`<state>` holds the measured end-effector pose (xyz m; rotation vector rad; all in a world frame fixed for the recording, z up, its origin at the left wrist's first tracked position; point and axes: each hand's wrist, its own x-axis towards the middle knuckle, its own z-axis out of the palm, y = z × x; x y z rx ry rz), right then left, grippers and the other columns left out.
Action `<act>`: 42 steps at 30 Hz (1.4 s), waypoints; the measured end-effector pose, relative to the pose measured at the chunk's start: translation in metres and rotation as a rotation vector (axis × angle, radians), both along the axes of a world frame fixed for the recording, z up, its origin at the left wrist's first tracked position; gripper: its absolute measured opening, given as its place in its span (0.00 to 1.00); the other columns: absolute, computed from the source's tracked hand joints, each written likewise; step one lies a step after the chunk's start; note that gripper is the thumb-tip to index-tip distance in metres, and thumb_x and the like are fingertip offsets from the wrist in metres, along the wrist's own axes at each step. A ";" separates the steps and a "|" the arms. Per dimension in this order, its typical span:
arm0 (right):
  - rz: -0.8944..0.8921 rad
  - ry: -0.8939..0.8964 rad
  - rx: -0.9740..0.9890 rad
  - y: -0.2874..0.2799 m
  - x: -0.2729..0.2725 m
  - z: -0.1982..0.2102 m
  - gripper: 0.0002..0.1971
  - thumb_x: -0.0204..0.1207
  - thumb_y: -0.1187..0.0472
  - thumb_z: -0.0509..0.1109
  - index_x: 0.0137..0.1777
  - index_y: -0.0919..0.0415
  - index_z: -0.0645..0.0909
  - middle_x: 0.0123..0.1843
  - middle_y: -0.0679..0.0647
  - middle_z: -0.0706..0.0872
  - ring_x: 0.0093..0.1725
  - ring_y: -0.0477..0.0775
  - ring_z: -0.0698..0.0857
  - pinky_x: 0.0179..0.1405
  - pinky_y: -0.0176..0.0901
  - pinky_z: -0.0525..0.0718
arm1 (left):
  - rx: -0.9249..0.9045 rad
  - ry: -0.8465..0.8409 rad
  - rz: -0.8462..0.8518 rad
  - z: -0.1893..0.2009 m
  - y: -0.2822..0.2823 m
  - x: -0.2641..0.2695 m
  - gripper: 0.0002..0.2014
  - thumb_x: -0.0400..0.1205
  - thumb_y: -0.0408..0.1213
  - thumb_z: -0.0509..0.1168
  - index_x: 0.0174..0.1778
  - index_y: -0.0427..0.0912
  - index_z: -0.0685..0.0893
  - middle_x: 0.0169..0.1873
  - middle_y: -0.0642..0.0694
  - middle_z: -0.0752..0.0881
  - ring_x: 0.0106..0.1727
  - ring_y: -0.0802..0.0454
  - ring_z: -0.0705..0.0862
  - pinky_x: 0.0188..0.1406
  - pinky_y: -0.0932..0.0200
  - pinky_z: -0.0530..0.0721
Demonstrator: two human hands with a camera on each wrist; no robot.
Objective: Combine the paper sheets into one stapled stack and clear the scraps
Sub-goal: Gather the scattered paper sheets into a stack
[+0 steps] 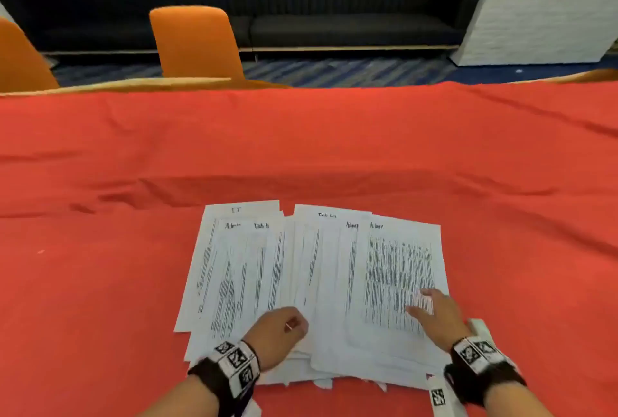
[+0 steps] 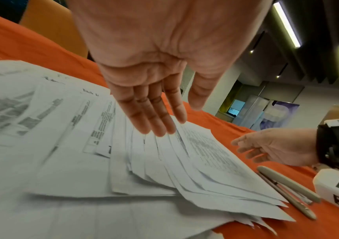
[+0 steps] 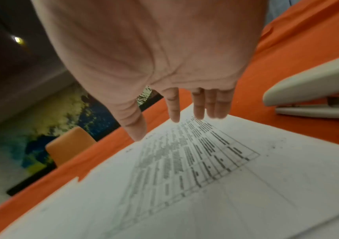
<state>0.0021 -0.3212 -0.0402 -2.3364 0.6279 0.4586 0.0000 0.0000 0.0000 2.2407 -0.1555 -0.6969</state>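
Note:
Several printed paper sheets point(image 1: 317, 266) lie fanned out and overlapping on the red tablecloth point(image 1: 301, 149), near the front edge. My left hand point(image 1: 277, 333) hovers over the middle of the fan. In the left wrist view its straight fingers point(image 2: 154, 113) touch the sheets point(image 2: 82, 145). My right hand point(image 1: 431, 313) lies flat on the rightmost top sheet point(image 3: 205, 177) with its fingers point(image 3: 185, 105) spread and straight. A pale stapler point(image 3: 312, 90) sits on the cloth just right of that hand, mostly hidden behind the wrist in the head view. Small torn scraps point(image 1: 324, 383) stick out under the stack's near edge.
Two orange chairs point(image 1: 197, 42) point(image 1: 20, 58) stand at the table's far side, with a black sofa point(image 1: 334, 25) and a white pillar point(image 1: 551, 5) behind. Bare wrinkled cloth spreads left, right and beyond the papers.

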 end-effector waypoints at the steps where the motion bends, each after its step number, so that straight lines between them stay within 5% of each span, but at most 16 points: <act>1: -0.017 0.018 -0.066 -0.003 0.005 -0.008 0.33 0.75 0.48 0.72 0.77 0.57 0.67 0.78 0.62 0.68 0.77 0.62 0.69 0.75 0.53 0.67 | 0.001 -0.001 0.002 -0.009 -0.007 0.009 0.05 0.83 0.43 0.62 0.41 0.55 0.81 0.41 0.60 0.82 0.38 0.69 0.77 0.35 0.79 0.73; 4: -0.088 0.093 -0.193 -0.005 0.015 -0.020 0.39 0.72 0.46 0.73 0.80 0.57 0.62 0.79 0.64 0.68 0.78 0.65 0.66 0.77 0.58 0.67 | 0.002 0.024 0.062 -0.025 -0.026 0.029 0.05 0.83 0.42 0.62 0.46 0.48 0.83 0.43 0.57 0.82 0.41 0.64 0.79 0.33 0.78 0.71; 8: -0.160 0.155 -0.262 -0.006 0.018 -0.027 0.46 0.66 0.52 0.79 0.80 0.60 0.58 0.76 0.68 0.66 0.76 0.69 0.65 0.74 0.57 0.70 | 0.005 0.049 0.098 -0.047 -0.048 0.035 0.04 0.83 0.41 0.63 0.49 0.49 0.82 0.54 0.51 0.84 0.54 0.56 0.81 0.49 0.68 0.75; 12: -0.267 0.209 -0.229 -0.009 0.019 -0.028 0.56 0.59 0.58 0.84 0.81 0.61 0.51 0.75 0.68 0.65 0.76 0.69 0.65 0.70 0.57 0.73 | 0.005 0.111 0.184 -0.054 -0.068 0.042 0.19 0.82 0.41 0.65 0.68 0.42 0.76 0.68 0.45 0.78 0.67 0.50 0.78 0.61 0.65 0.71; 18: -0.194 0.271 -0.180 -0.006 0.009 -0.025 0.45 0.62 0.61 0.83 0.75 0.66 0.62 0.74 0.67 0.65 0.75 0.69 0.66 0.68 0.58 0.75 | -0.084 0.278 0.396 -0.061 -0.089 0.052 0.27 0.79 0.39 0.68 0.73 0.38 0.69 0.67 0.40 0.78 0.64 0.43 0.81 0.66 0.53 0.79; 21: -0.180 0.228 -0.110 0.000 0.003 -0.021 0.47 0.62 0.63 0.83 0.77 0.63 0.59 0.75 0.66 0.62 0.75 0.68 0.64 0.67 0.58 0.75 | -0.060 0.287 0.382 -0.060 -0.097 0.054 0.27 0.80 0.41 0.68 0.74 0.37 0.69 0.66 0.39 0.79 0.57 0.47 0.81 0.60 0.58 0.79; 26: -0.195 0.100 0.079 -0.005 -0.003 -0.031 0.39 0.64 0.60 0.81 0.71 0.61 0.62 0.68 0.63 0.74 0.67 0.65 0.75 0.65 0.58 0.79 | 0.027 0.193 0.210 -0.051 -0.106 0.041 0.29 0.86 0.44 0.59 0.81 0.37 0.60 0.80 0.42 0.65 0.79 0.46 0.67 0.76 0.58 0.64; 29: -0.322 -0.028 0.291 -0.012 -0.006 -0.029 0.26 0.72 0.64 0.76 0.62 0.61 0.64 0.57 0.61 0.82 0.51 0.60 0.83 0.50 0.51 0.83 | -0.034 0.148 0.244 -0.047 -0.103 0.033 0.27 0.88 0.41 0.56 0.82 0.39 0.60 0.81 0.43 0.63 0.81 0.47 0.64 0.78 0.58 0.60; 31: -0.407 -0.102 0.399 -0.018 -0.007 -0.026 0.25 0.71 0.69 0.76 0.60 0.60 0.64 0.50 0.56 0.83 0.51 0.60 0.84 0.55 0.55 0.84 | -0.088 0.129 0.278 -0.043 -0.099 0.028 0.25 0.88 0.41 0.55 0.81 0.39 0.61 0.80 0.45 0.65 0.80 0.48 0.65 0.77 0.58 0.62; 33: -0.439 -0.139 0.512 -0.021 -0.008 -0.022 0.24 0.70 0.72 0.76 0.61 0.63 0.70 0.49 0.55 0.86 0.53 0.62 0.86 0.61 0.62 0.83 | -0.112 0.110 0.293 -0.042 -0.097 0.028 0.20 0.88 0.39 0.54 0.75 0.37 0.70 0.70 0.46 0.75 0.72 0.51 0.73 0.67 0.61 0.68; 35: -0.414 -0.168 0.558 -0.025 -0.011 -0.021 0.17 0.71 0.74 0.75 0.57 0.61 0.80 0.54 0.59 0.89 0.54 0.63 0.88 0.62 0.64 0.83 | -0.084 0.062 0.285 -0.045 -0.098 0.029 0.12 0.88 0.39 0.52 0.57 0.39 0.79 0.52 0.45 0.81 0.53 0.52 0.80 0.54 0.59 0.74; 37: -0.409 -0.229 0.546 -0.030 -0.014 -0.019 0.13 0.72 0.74 0.73 0.50 0.56 0.84 0.56 0.62 0.89 0.53 0.63 0.88 0.61 0.63 0.84 | 0.032 -0.024 0.298 -0.049 -0.098 0.032 0.10 0.87 0.40 0.55 0.42 0.43 0.76 0.42 0.46 0.79 0.43 0.53 0.78 0.47 0.56 0.77; 39: -0.431 -0.282 0.530 -0.039 -0.018 -0.017 0.14 0.72 0.74 0.73 0.51 0.55 0.84 0.55 0.61 0.89 0.52 0.62 0.88 0.60 0.63 0.84 | 0.203 -0.105 0.318 -0.053 -0.096 0.036 0.09 0.85 0.43 0.58 0.52 0.43 0.79 0.54 0.44 0.79 0.58 0.48 0.77 0.56 0.53 0.78; 42: -0.471 -0.316 0.521 -0.052 -0.030 -0.025 0.12 0.69 0.71 0.75 0.48 0.54 0.86 0.54 0.61 0.89 0.55 0.65 0.88 0.62 0.69 0.82 | 0.348 -0.093 0.306 -0.060 -0.094 0.042 0.22 0.83 0.47 0.61 0.69 0.39 0.72 0.67 0.40 0.72 0.70 0.44 0.71 0.64 0.51 0.75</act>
